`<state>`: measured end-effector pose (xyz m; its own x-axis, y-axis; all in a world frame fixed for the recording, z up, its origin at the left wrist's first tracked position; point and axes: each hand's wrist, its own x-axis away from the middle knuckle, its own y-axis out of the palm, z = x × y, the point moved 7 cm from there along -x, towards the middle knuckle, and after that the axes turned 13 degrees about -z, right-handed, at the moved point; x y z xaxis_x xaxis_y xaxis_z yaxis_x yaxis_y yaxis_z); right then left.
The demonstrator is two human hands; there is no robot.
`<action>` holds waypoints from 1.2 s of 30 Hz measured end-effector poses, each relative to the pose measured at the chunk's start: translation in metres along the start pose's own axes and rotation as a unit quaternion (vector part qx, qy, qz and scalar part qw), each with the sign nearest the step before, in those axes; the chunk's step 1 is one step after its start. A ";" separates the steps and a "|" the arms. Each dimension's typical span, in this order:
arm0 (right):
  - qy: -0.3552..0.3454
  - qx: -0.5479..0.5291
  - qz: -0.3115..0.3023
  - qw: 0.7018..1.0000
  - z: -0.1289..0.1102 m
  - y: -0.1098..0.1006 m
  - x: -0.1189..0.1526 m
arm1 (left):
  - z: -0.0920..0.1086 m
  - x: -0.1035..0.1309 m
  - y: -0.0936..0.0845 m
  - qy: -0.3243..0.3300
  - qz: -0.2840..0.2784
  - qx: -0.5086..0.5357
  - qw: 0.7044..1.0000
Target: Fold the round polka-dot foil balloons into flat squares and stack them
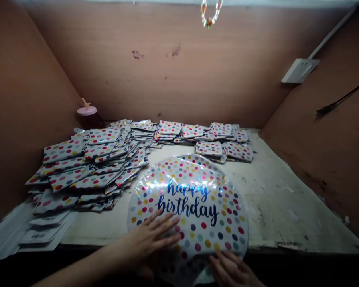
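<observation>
Round foil balloon point(182, 231), flat, white with multicoloured dots and blue "happy birthday" lettering, lies at the front middle of the counter point(266, 199), its near part reaching the dark front edge. Left hand point(155, 237) rests palm down on its lower left part, fingers spread apart just below the lettering. Right hand point(231, 271) is at the balloon's lower right edge, fingers side by side on the foil, by a pale turned-up bit; thumb hidden, so cannot tell whether they pinch it. To the left, a large heap of folded dotted packets point(101, 165), piled unevenly. More of the same, a back row point(170, 129), along the back wall point(167, 79), with two short stacks point(223, 150) just in front of its right part. Pink-lidded bottle point(88, 115), dark body, upright in the back left corner behind the heap. White cards point(44, 231) overlap at the front left, small print on some, too small to read. Higher up: a beaded loop point(209, 20) hanging at top, a white socket plate point(300, 71) on the right wall point(317, 131), a thin black cord point(344, 97) below it.
</observation>
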<state>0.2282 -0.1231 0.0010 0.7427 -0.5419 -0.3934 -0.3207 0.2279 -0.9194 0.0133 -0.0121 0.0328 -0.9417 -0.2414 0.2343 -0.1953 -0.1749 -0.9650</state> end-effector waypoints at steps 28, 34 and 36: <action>0.459 -0.661 -0.085 0.587 0.071 0.006 -0.008 | -0.016 0.035 0.029 -0.252 0.108 0.639 0.719; 0.219 -0.374 -0.116 0.894 0.038 -0.017 -0.060 | 0.009 0.010 0.000 -0.215 0.137 0.433 0.865; 0.183 -0.339 -0.108 0.917 0.029 -0.020 -0.069 | 0.015 0.000 -0.004 -0.200 0.135 0.411 0.879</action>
<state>0.2004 -0.0663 0.0466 0.6252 -0.7781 -0.0606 -0.5728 -0.4048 -0.7128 0.0180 -0.0258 0.0384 -0.7196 -0.6678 0.1905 0.4395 -0.6503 -0.6197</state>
